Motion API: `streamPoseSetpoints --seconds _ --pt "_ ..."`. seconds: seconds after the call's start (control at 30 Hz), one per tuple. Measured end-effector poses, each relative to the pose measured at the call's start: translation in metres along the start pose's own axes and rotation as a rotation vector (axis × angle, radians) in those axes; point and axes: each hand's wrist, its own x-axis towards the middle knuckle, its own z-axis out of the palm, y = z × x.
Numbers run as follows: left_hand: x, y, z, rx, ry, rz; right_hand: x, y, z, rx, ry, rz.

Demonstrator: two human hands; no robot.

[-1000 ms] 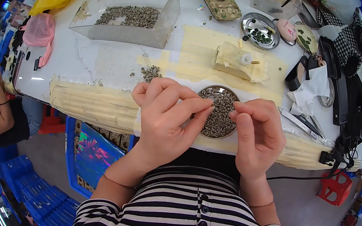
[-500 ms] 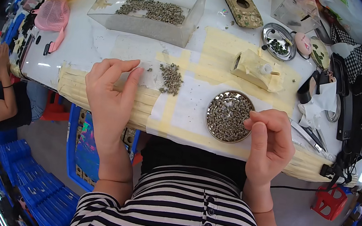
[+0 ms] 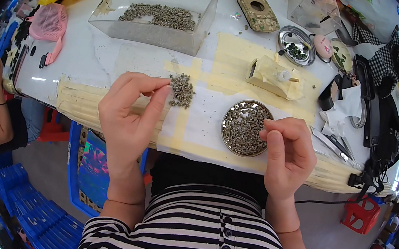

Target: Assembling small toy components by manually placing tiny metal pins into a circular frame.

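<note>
Left hand (image 3: 130,110) pinched narrow beside loose pile (image 3: 182,90), likely dropping a piece; right hand (image 3: 287,153) pinched at dish (image 3: 245,127) rim, contents unclear.

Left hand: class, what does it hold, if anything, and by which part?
The left hand pinches thumb and forefinger beside the loose pile of small metal parts; whether a part sits between the fingers cannot be told.

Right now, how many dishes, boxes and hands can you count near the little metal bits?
Round metal dishes: 2, near one, far one
Clear boxes: 2, wide box, small box
Own hands: 2, left hand, right hand
Total: 6
</note>
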Motion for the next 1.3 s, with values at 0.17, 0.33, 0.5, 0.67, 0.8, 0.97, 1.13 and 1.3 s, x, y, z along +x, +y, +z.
streamPoseSetpoints --seconds 0.17,0.33,0.5,0.67,0.8,0.97,1.13,1.3 --pt "-0.015 0.025 0.026 -0.639 -0.164 -0.117 0.004 -0.002 -0.001 -0.109 -0.079 -0.217" --pt "-0.015 0.038 0.058 -1.122 -0.372 -0.364 0.002 0.000 0.003 -0.128 0.046 -0.394" --pt "-0.018 0.044 0.067 -1.191 -0.398 -0.385 0.002 0.000 0.004 -0.164 0.086 -0.389" --pt "-0.017 0.042 0.059 -1.098 -0.480 -0.412 0.001 -0.001 0.003 -0.170 0.089 -0.388" --pt "-0.019 0.044 0.057 -1.034 -0.476 -0.392 0.002 -0.001 0.003 -0.156 0.081 -0.374" --pt "-0.020 0.046 0.064 -0.873 -0.436 -0.258 0.004 0.001 -0.002 -0.036 0.028 -0.255" --pt "-0.016 0.042 0.065 -0.786 -0.411 -0.159 0.004 0.001 0.000 0.043 0.012 -0.166" --pt "-0.013 0.039 0.064 -0.761 -0.380 -0.126 0.007 0.002 0.002 0.002 0.000 -0.234"
